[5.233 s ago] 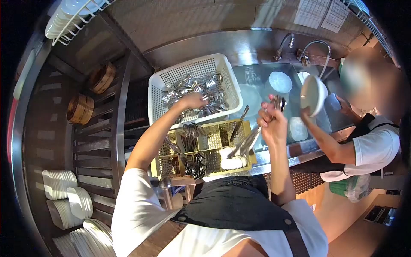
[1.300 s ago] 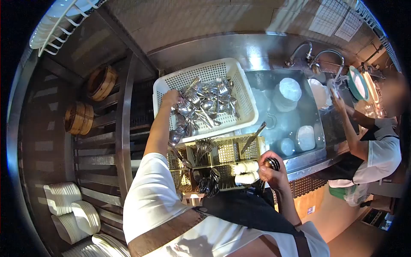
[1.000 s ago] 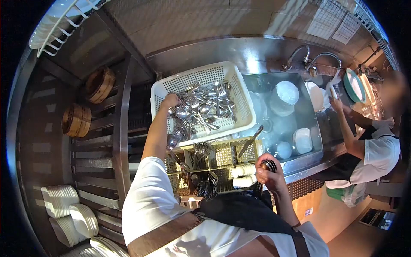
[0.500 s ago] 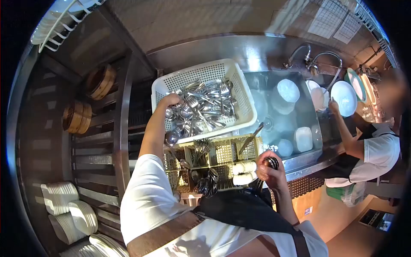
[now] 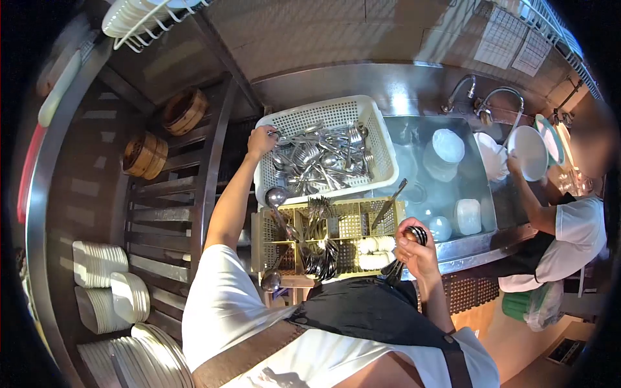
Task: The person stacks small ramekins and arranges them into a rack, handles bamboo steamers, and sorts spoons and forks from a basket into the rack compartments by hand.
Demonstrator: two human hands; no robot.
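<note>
A white perforated basket (image 5: 383,139) holds a jumbled pile of forks and spoons (image 5: 317,158). My left hand (image 5: 261,142) is at its back left, fingers curled by a bit of metal I cannot make out. In front of the basket stands a yellow divided cutlery caddy (image 5: 349,226) with cutlery in several compartments. My right hand (image 5: 419,255) is closed round a bundle of spoons (image 5: 414,234), rounded ends up, handles pointing down beside the caddy's front right corner. A ladle (image 5: 277,196) leans at the basket's front left corner.
A sink (image 5: 420,207) of cloudy water with white dishes adjoins the basket on the right. Beyond it, a co-worker (image 5: 569,226) handles a white bowl (image 5: 527,153) near the taps (image 5: 482,110). Slatted shelves at left carry bamboo steamers (image 5: 145,155) and stacked plates (image 5: 100,264).
My left hand has shifted towards the basket's left rim, away from the cutlery pile. My right hand keeps its bundle. The view has shifted, and the co-worker's white bowl has turned.
</note>
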